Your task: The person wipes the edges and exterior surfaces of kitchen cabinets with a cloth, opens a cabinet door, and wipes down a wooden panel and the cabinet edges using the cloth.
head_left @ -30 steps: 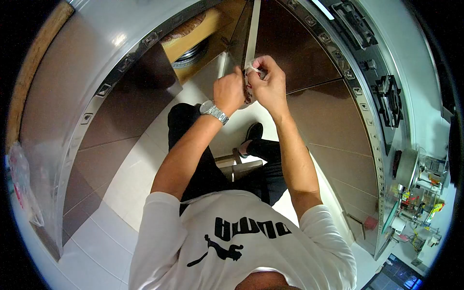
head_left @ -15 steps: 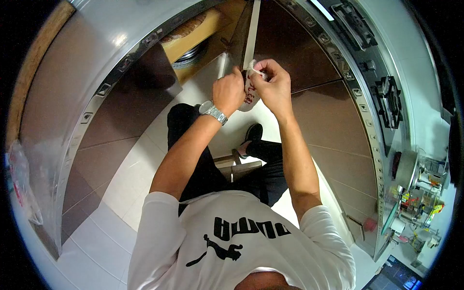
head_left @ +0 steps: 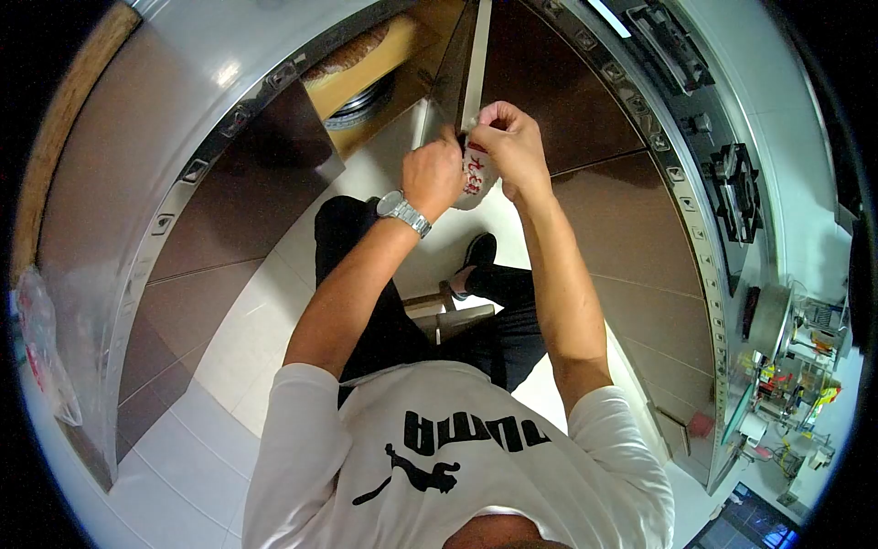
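Note:
A small white cloth with red markings (head_left: 476,177) hangs between my two hands, in front of the edge of an open cabinet door (head_left: 476,69). My left hand (head_left: 433,172), with a silver watch (head_left: 402,211) on its wrist, is closed at the left side of the cloth; its fingertips are partly hidden. On the other side, my right hand (head_left: 514,146) pinches the top of the cloth between thumb and fingers. The lower part of the cloth hangs free.
The open cabinet (head_left: 402,119) shows a stack of round dishes (head_left: 361,105) and a wooden shelf. A stove burner (head_left: 736,192) and a metal pot (head_left: 771,320) are on the right counter. A clear plastic bag (head_left: 46,352) lies at the far left.
My right hand has shifted and turned at the top of the cloth, and more of the red markings now show. My left hand has stayed nearly in place.

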The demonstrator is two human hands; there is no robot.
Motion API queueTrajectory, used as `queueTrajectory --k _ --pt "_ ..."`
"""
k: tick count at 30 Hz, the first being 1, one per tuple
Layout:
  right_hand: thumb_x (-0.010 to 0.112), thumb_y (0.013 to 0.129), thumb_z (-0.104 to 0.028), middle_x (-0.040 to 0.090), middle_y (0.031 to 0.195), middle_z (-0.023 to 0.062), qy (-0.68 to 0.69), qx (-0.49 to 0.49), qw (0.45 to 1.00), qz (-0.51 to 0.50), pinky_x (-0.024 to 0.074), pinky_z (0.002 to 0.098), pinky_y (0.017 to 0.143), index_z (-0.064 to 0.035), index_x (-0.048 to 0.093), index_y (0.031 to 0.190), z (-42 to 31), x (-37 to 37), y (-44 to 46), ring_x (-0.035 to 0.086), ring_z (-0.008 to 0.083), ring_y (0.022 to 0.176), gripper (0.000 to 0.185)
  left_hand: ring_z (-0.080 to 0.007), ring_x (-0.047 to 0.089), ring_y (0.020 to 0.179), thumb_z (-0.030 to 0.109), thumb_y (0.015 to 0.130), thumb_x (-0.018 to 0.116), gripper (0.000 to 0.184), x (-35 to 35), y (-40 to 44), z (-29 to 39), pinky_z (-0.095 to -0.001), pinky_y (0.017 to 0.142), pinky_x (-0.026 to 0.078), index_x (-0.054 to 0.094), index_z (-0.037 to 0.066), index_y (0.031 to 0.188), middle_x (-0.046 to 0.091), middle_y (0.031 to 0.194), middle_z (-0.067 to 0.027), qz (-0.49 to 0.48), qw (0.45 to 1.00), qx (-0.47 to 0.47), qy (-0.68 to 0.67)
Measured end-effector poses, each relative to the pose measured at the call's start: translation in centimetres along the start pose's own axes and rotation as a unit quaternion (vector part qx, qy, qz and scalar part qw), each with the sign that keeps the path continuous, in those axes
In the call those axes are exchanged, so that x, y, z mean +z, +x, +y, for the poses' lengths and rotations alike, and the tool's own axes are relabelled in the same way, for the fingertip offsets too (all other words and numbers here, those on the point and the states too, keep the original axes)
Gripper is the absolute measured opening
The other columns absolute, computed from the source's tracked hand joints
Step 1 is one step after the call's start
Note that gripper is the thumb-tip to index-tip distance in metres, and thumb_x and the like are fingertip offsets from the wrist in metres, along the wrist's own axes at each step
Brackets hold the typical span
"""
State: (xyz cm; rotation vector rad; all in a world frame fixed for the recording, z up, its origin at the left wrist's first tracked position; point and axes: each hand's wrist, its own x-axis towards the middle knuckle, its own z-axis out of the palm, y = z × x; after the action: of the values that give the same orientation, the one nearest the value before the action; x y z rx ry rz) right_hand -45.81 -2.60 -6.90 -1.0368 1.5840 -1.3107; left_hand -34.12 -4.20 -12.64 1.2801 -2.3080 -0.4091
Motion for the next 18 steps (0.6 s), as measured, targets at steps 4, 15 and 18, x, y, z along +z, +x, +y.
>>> queueTrajectory --k 4,15,18 --pt "0.062 0.07 0.004 0.057 0.07 0.0021 -0.011 0.016 1.0 0.022 0.0442 0.023 0.057 -0.0022 0.057 0.077 0.9 -1.9 -0.3 0.054 0.0098 0.063 0.01 -0.0342 0.063 0.059 0.02 0.084 0.058 0.033 0.1 0.0 0.2 -0.0428 0.054 0.051 0.055 -0.008 0.101 0.061 0.063 -0.0197 -0.007 1.0 -0.024 -0.014" --pt "0.069 0.074 0.003 0.065 0.098 0.0088 0.048 -0.149 0.988 -0.009 0.0497 0.0257 0.075 0.0017 0.062 0.104 -2.0 -2.4 -1.7 0.061 0.0148 0.084 0.031 -0.0353 0.063 0.06 0.018 0.083 0.057 0.031 -0.3 -0.1 -0.1 -0.044 0.055 0.051 0.054 -0.009 0.099 0.062 0.066 -0.0211 -0.005 1.0 -0.009 -0.011" --pt "0.07 0.07 -0.002 0.064 0.094 0.0098 -0.123 -0.2 0.972 -0.023 0.0485 0.0282 0.071 -0.001 0.067 0.097 -1.3 -1.3 -0.9 0.061 0.018 0.081 0.028 -0.034 0.064 0.059 0.012 0.08 0.056 0.025 -0.2 0.0 -0.3 -0.043 0.053 0.052 0.055 -0.006 0.097 0.063 0.065 -0.0188 -0.006 1.0 -0.006 0.008"
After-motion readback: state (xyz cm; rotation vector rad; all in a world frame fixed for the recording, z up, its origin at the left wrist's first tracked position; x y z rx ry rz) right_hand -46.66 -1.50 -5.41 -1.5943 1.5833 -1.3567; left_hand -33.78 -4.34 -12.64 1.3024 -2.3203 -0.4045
